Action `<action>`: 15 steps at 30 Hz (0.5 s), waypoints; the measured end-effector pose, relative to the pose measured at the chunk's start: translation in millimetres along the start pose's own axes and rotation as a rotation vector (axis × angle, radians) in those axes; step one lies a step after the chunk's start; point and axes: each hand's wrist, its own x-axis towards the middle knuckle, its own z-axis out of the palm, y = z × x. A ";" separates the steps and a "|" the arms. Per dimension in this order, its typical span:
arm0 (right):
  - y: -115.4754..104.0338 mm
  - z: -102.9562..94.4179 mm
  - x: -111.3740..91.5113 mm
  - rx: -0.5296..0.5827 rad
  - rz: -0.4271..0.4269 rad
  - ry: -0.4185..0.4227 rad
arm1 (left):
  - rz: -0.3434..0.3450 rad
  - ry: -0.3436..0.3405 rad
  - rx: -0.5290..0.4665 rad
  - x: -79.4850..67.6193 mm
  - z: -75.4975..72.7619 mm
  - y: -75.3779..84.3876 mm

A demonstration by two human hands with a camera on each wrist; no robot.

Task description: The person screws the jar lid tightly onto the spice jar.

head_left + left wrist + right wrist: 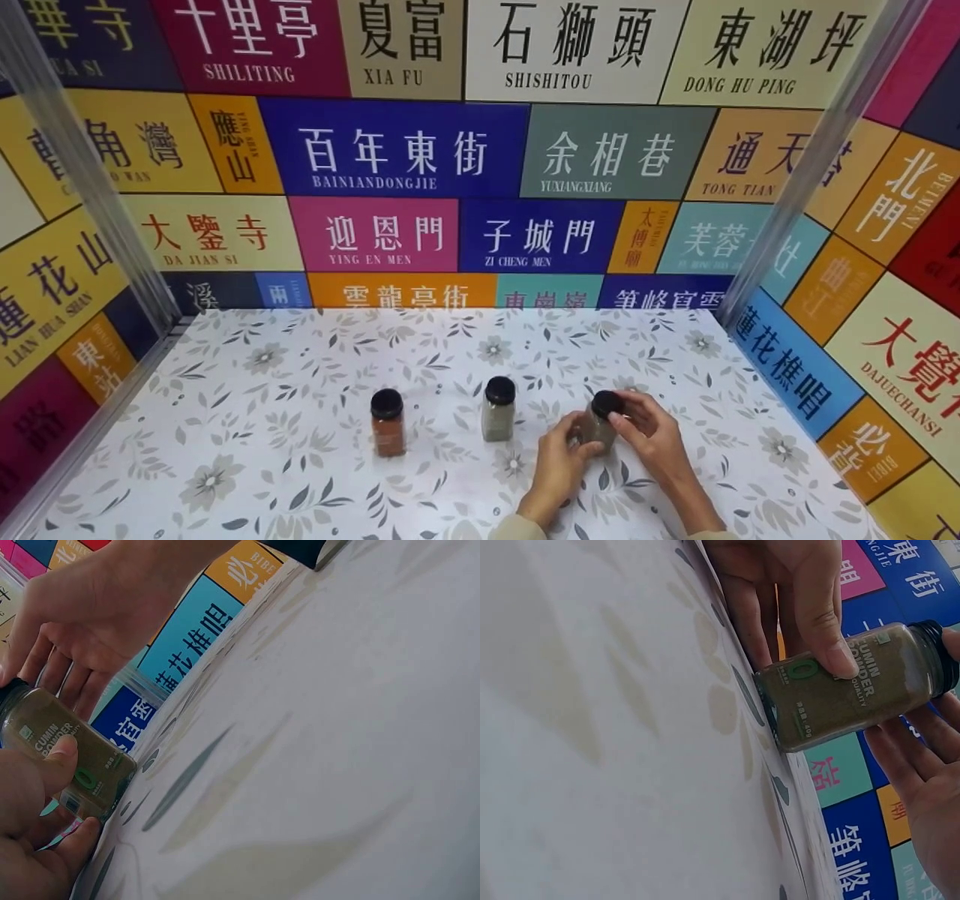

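Observation:
A square glass jar of cumin powder [832,697] stands on the table, its base at the tabletop, with a black cap [606,403] on it. My left hand [559,461] grips the jar's body, and its thumb [838,660] lies across the printed label. At the top, my right hand [654,433] holds the cap between thumb and fingers. Part of the cap is cut off at the edge of both wrist views.
Left of my hands stand a jar of pale grey-green contents [498,421] and, farther left, a jar of reddish-orange contents [388,433], both black-capped. A floral cloth covers the table [285,405]. Panels of colourful place-name signs [394,150] rise behind and at the sides.

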 end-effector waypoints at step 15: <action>1.9 -0.2 -0.7 0.043 -0.056 -0.002 | 0.019 0.015 -0.015 -0.7 0.4 1.4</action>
